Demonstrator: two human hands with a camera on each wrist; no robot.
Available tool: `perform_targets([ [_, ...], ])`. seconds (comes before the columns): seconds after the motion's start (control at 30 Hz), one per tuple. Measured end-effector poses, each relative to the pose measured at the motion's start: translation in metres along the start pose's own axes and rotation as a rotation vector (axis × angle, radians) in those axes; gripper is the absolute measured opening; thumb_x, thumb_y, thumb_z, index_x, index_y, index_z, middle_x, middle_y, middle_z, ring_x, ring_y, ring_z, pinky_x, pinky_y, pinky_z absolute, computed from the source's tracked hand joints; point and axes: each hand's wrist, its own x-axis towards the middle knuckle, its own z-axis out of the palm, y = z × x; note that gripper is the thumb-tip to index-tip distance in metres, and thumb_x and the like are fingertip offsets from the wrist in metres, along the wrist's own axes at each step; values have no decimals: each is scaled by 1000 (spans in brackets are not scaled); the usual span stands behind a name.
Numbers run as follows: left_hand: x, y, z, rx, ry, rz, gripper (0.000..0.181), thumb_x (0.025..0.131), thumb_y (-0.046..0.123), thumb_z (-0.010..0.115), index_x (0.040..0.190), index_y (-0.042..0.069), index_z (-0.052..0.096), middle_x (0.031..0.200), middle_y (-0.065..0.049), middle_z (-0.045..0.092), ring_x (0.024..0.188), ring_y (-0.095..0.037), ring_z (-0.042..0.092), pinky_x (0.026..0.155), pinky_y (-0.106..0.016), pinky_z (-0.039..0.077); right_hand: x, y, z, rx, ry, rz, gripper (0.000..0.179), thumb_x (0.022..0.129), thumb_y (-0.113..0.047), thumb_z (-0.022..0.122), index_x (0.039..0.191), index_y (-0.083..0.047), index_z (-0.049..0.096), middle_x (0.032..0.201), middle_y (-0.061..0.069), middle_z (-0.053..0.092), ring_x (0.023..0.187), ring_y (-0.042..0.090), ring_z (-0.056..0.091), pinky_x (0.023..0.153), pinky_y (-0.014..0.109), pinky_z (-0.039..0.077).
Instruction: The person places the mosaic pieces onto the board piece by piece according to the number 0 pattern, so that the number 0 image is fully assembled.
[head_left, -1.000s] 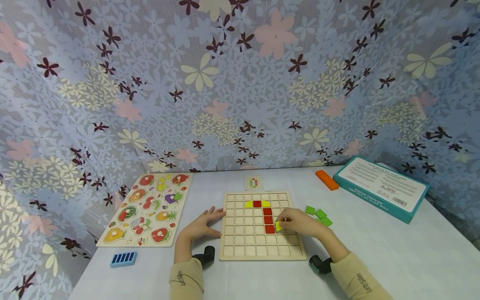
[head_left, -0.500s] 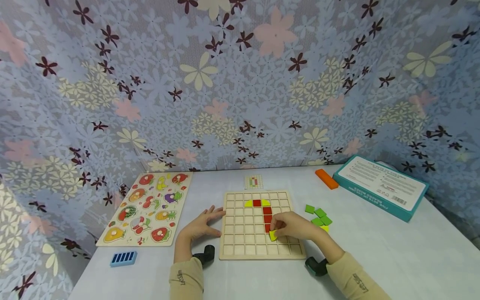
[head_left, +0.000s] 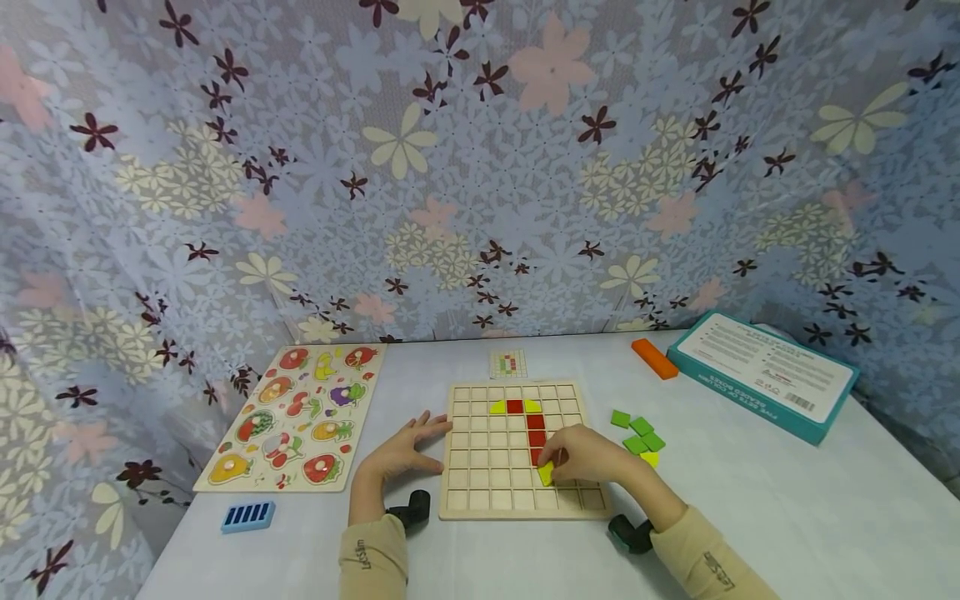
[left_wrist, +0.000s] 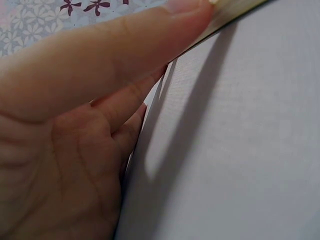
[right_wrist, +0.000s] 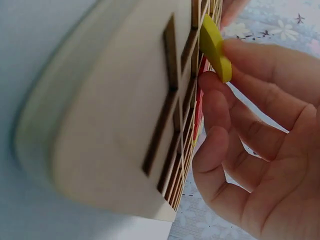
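A wooden grid board [head_left: 480,501] lies on the table, with red square tiles [head_left: 536,438] in a column and a red tile [head_left: 514,407] between two yellow curved pieces higher up. My right hand [head_left: 583,454] pinches a yellow piece [head_left: 546,474] with one rounded edge, just below the red column. In the right wrist view that yellow piece [right_wrist: 216,50] stands tilted at the grid between thumb and fingers. My left hand [head_left: 397,450] rests on the table, its spread fingers and thumb at the board's left edge. A small pattern card [head_left: 508,363] lies beyond the board.
Several green tiles [head_left: 641,426] and a yellow piece [head_left: 650,458] lie right of the board. An orange block [head_left: 654,359] and a teal box [head_left: 761,375] are at the back right. A fruit puzzle board [head_left: 292,417] and a blue slotted block [head_left: 247,517] are on the left.
My right hand has moved slightly left and toward the near side with the yellow piece, from beside the red column to its lower end. The left hand has stayed in place.
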Motion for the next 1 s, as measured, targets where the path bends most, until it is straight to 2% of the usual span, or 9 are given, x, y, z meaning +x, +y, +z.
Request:
perform_targets([
  [0.23, -1, 0, 0, 1, 10, -21, 73, 67, 11, 79, 134, 12, 50, 147, -7, 34, 141, -36, 4, 110, -60, 1, 1, -5, 2, -60, 34, -26, 12, 73, -3, 74, 84, -7, 71, 78, -4, 61, 68, 5, 52, 60, 20, 47],
  [0.33, -2, 1, -1, 0, 4, -4, 73, 68, 10, 79, 134, 10, 50, 147, -9, 34, 140, -37, 5, 110, -59, 1, 2, -9, 3, -78, 40, -38, 11, 72, -3, 74, 82, -8, 70, 75, -5, 60, 66, 5, 50, 59, 19, 46],
  [1.0, 0, -1, 0, -4, -2, -8, 74, 68, 13, 79, 135, 11, 49, 148, -7, 34, 141, -33, 3, 112, -56, 0, 6, -15, 7, -169, 68, -22, 15, 70, 0, 75, 73, -12, 65, 68, -8, 58, 64, 5, 49, 58, 21, 44],
])
